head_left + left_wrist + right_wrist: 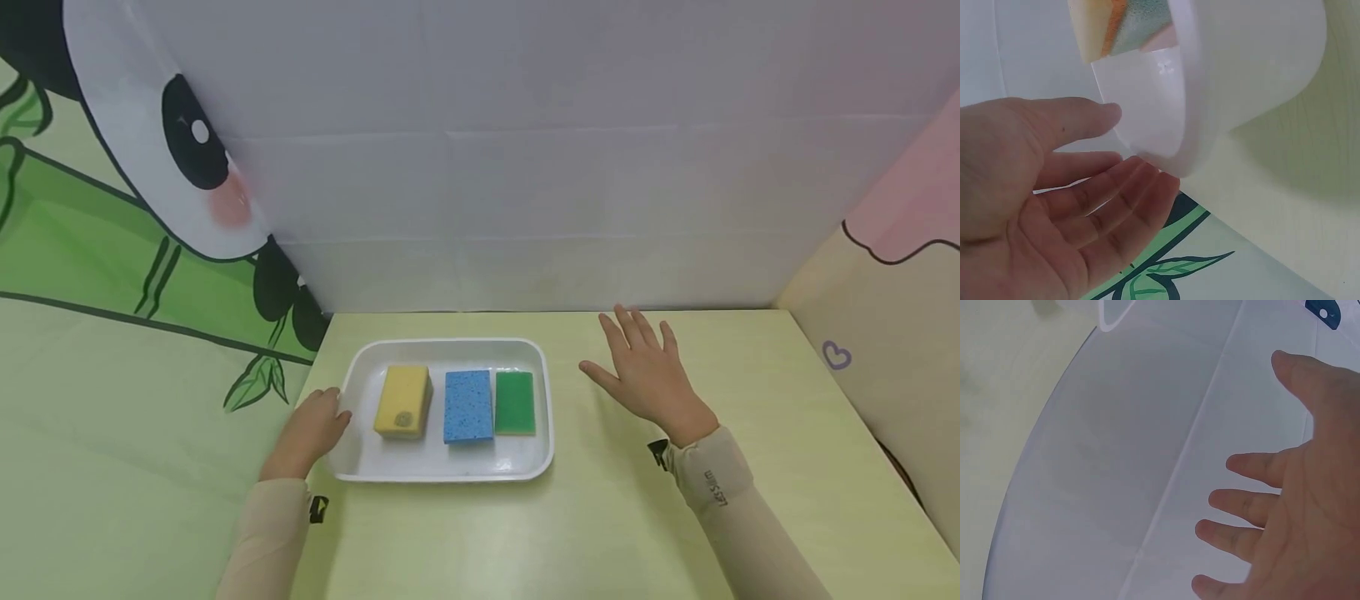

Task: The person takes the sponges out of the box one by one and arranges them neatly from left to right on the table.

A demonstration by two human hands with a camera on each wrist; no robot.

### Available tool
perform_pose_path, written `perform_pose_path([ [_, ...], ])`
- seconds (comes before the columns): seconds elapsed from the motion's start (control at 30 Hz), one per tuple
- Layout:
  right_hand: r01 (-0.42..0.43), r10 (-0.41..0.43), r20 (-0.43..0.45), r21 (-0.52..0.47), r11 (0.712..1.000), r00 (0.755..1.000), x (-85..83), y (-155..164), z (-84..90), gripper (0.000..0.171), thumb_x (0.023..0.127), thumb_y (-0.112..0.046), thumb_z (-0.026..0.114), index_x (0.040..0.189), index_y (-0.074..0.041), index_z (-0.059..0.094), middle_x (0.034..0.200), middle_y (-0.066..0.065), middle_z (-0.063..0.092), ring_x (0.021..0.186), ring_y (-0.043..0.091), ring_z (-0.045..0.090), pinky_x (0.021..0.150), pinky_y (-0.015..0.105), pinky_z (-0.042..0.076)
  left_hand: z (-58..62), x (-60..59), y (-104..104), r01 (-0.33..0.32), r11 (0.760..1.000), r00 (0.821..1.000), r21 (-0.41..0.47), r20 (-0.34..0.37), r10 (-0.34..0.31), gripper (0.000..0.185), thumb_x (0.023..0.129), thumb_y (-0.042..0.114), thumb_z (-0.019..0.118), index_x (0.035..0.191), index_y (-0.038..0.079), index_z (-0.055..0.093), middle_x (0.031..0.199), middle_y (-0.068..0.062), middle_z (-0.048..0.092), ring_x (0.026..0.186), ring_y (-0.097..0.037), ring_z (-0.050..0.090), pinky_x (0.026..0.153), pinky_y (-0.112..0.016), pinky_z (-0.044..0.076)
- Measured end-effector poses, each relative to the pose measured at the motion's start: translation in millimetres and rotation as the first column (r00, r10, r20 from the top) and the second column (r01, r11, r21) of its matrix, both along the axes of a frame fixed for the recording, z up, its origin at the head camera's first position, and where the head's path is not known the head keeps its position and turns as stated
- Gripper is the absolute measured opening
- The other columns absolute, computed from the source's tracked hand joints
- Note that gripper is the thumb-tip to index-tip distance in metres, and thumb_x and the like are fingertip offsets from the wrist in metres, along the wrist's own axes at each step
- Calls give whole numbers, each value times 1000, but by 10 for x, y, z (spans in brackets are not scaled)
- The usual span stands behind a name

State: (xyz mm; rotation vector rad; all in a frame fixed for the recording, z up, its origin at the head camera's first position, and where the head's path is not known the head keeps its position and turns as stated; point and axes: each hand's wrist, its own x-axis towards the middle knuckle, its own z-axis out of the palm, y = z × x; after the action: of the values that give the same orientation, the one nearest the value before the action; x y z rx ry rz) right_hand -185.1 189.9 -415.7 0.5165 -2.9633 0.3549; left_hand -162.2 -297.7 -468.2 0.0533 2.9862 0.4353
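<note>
A white tray [450, 468] stands on the table with three sponges in a row. At the left is a thick yellow sponge [402, 400] with a dark round spot, then a speckled blue sponge [468, 406], then a flat green scouring pad [514, 403]. My left hand [311, 429] is at the tray's left rim, its fingertips right at the outer edge and thumb over the rim in the left wrist view, fingers only loosely bent. To the right of the tray my right hand [645, 375] hovers with fingers spread, holding nothing.
The pale yellow-green table [600, 533] meets a whitish sheet wall [525, 192] at the back. On the left hangs a printed panel [112, 450] with green bamboo; a cream side panel [885, 300] rises on the right.
</note>
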Motion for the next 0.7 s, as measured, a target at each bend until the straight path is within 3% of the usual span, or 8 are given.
perform_pose_path([
  [0.13, -3, 3, 9, 9, 1000, 1000, 13, 3, 1, 82, 99, -59, 47, 157, -3, 27, 162, 23, 18, 148, 42, 14, 115, 69, 6, -4, -4, -24, 22, 1000, 1000, -22, -7, -22, 27, 95, 3, 62, 112, -17, 57, 94, -25, 59, 84, -34, 59, 75, -50, 55],
  [0.4, -5, 4, 25, 11, 1000, 1000, 12, -8, 8, 81, 100, -58, 47, 156, -4, 28, 161, 23, 20, 148, 42, 15, 115, 68, 7, -36, 0, -85, -11, 1000, 1000, 11, 14, 11, 37, 90, -2, 64, 121, -18, 54, 101, -29, 59, 93, -41, 61, 81, -53, 55],
  [0.7, -13, 11, 41, 26, 1000, 999, 3, -31, 16, 80, 100, -55, 50, 156, -3, 28, 159, 25, 25, 145, 44, 20, 115, 68, 11, -32, 0, -94, -29, 999, 999, 39, 21, 28, 39, 90, -2, 64, 125, -17, 52, 99, -26, 60, 90, -38, 61, 77, -50, 57],
])
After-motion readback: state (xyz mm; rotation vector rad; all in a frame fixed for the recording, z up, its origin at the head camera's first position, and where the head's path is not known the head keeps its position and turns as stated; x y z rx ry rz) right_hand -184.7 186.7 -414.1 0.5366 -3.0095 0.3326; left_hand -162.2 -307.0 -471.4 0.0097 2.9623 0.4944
